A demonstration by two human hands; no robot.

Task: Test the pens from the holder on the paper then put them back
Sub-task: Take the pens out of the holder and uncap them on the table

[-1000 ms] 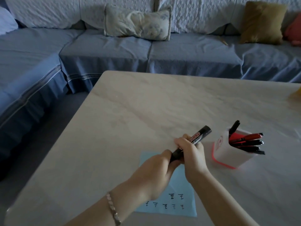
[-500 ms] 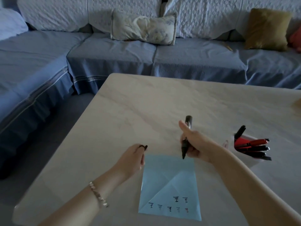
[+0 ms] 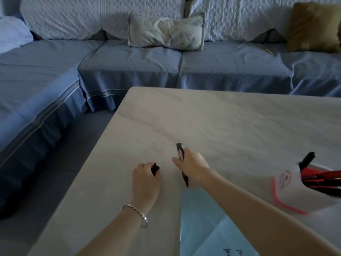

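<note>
Open table (image 3: 230, 122) lies ahead; the holder (image 3: 287, 189) and its pens (image 3: 317, 172) crowd the right edge.

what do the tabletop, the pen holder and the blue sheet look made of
Tabletop: probably marble or a marble-look laminate, pale with grey veins and a soft sheen. Pen holder: seemingly smooth white plastic or coated card, red-edged and printed. Blue sheet: thin matte paper, showing fold creases.

- On table (image 3: 221, 117), nr front: paper (image 3: 201, 218).
- R of paper: holder (image 3: 287, 193), pens (image 3: 323, 179) inside.
- Just behind paper: marker (image 3: 180, 154); cap (image 3: 155, 168) further L.
- Behind + L of table: sofa (image 3: 221, 67).
</note>
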